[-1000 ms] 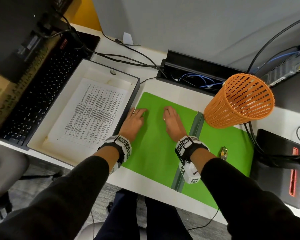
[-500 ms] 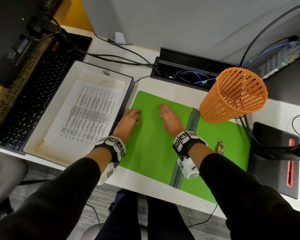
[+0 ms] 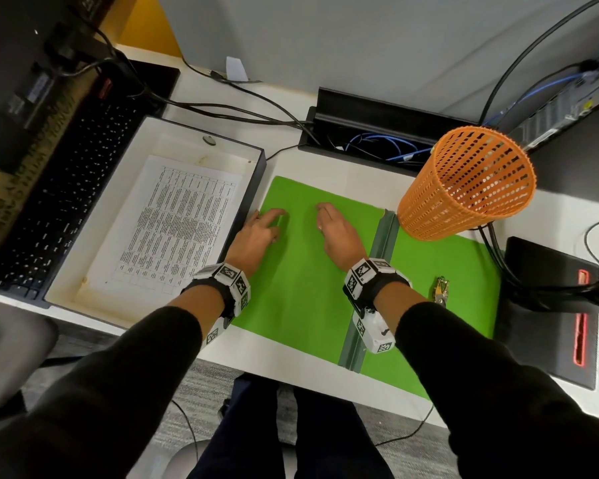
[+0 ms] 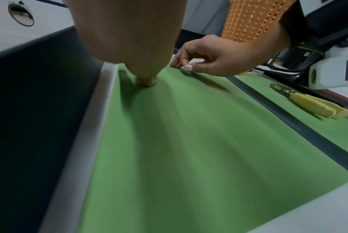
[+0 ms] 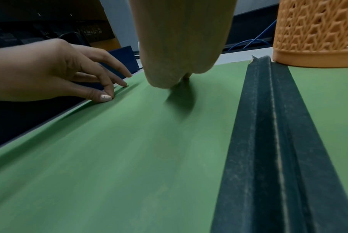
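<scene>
A green folder [image 3: 298,299] lies open on the white desk, with a dark grey spine [image 3: 377,243] down its middle. Both hands rest on its left leaf. My left hand [image 3: 270,217] is near the leaf's left edge, fingers arched, thumb and fingertips touching the green card [image 5: 129,157]. My right hand [image 3: 325,216] sits a hand's width to the right, fingers bent, tips down on the card [image 4: 189,141]. Neither hand holds anything. From the wrist views I see the other hand: right hand [image 4: 209,58], left hand [image 5: 59,71].
An orange mesh basket [image 3: 464,181] stands on the folder's far right corner. A yellow-handled clip [image 3: 441,288] lies on the right leaf. Left of the folder is a shallow box [image 3: 260,174] with a printed sheet, then a keyboard [image 3: 66,188]. A cable trough [image 3: 377,133] lies behind.
Both hands stay on the left leaf. The left hand's fingers have gone from lying flat to arched on their tips, and the right hand's fingers have bent a little.
</scene>
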Demonstrator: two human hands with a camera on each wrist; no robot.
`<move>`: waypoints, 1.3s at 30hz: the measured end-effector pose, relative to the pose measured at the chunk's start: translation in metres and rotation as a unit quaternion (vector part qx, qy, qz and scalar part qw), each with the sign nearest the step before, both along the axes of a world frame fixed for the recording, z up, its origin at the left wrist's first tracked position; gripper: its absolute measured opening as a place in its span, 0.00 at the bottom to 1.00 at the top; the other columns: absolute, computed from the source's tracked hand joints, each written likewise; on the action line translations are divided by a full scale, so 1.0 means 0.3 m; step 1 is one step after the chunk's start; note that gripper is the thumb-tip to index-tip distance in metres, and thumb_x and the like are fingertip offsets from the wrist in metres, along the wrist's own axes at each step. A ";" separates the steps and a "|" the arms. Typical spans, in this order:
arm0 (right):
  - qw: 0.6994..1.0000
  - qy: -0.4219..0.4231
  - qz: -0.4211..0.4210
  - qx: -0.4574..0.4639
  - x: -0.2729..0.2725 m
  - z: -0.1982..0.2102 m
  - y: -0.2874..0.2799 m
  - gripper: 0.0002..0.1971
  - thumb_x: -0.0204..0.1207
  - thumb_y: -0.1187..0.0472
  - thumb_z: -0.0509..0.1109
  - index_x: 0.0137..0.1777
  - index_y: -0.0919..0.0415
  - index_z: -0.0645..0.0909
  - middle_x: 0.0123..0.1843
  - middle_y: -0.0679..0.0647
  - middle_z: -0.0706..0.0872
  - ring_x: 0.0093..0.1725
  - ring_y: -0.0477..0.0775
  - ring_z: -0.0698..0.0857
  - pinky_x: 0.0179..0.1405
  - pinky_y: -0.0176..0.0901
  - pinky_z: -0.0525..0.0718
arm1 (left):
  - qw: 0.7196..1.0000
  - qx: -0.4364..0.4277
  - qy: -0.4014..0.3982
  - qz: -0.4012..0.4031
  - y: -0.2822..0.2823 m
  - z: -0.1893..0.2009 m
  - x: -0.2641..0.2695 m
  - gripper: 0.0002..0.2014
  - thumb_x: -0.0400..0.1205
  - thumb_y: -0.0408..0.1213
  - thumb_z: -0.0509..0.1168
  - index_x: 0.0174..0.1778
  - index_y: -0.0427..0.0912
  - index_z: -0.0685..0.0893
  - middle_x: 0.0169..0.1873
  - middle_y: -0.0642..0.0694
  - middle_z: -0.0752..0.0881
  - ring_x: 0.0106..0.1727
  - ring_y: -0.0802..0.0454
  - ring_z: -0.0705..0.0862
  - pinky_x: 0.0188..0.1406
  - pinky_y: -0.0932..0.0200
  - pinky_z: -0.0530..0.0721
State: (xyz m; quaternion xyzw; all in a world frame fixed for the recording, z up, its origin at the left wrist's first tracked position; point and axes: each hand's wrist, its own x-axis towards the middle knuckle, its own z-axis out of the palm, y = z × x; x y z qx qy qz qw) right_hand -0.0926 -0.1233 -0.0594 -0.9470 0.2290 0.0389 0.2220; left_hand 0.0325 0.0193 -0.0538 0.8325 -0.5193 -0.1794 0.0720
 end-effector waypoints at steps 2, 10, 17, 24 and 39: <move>1.000 0.002 0.000 0.000 -0.002 0.003 0.002 0.25 0.70 0.85 0.57 0.69 0.73 0.68 0.74 0.66 0.70 0.68 0.65 0.75 0.57 0.49 0.81 | 0.999 -0.019 -0.024 -0.009 0.004 0.011 -0.014 0.02 0.74 0.22 0.70 0.37 0.30 0.84 0.73 0.41 0.74 0.66 0.36 0.80 0.59 0.43 0.84; 1.000 -0.004 0.003 0.007 -0.019 -0.012 0.014 0.24 0.69 0.86 0.58 0.67 0.75 0.70 0.77 0.68 0.67 0.73 0.67 0.72 0.64 0.54 0.80 | 0.993 0.013 -0.092 -0.068 -0.002 0.009 -0.013 0.11 0.76 0.20 0.66 0.54 0.28 0.84 0.74 0.39 0.71 0.73 0.44 0.74 0.83 0.47 0.54; 0.999 0.017 0.036 -0.005 -0.030 0.000 0.045 0.32 0.62 0.90 0.55 0.69 0.74 0.67 0.82 0.68 0.57 0.82 0.65 0.56 0.82 0.61 0.57 | 0.998 -0.008 -0.051 -0.047 0.021 -0.019 0.005 0.11 0.71 0.17 0.71 0.48 0.29 0.85 0.70 0.37 0.75 0.70 0.39 0.77 0.73 0.49 0.75; 0.999 0.030 0.040 -0.009 -0.037 0.009 0.049 0.33 0.65 0.89 0.53 0.72 0.72 0.64 0.83 0.65 0.50 0.83 0.62 0.49 0.83 0.58 0.50 | 0.996 -0.064 0.054 0.007 0.029 -0.006 0.014 0.08 0.74 0.19 0.69 0.48 0.27 0.85 0.69 0.39 0.75 0.68 0.46 0.78 0.63 0.62 0.79; 0.999 0.020 0.033 -0.002 -0.040 -0.004 0.053 0.37 0.64 0.90 0.52 0.75 0.72 0.59 0.84 0.64 0.49 0.84 0.60 0.48 0.82 0.56 0.45 | 0.995 -0.056 0.079 0.024 0.006 -0.002 0.043 0.06 0.74 0.27 0.73 0.45 0.31 0.85 0.70 0.47 0.73 0.61 0.49 0.83 0.63 0.57 0.81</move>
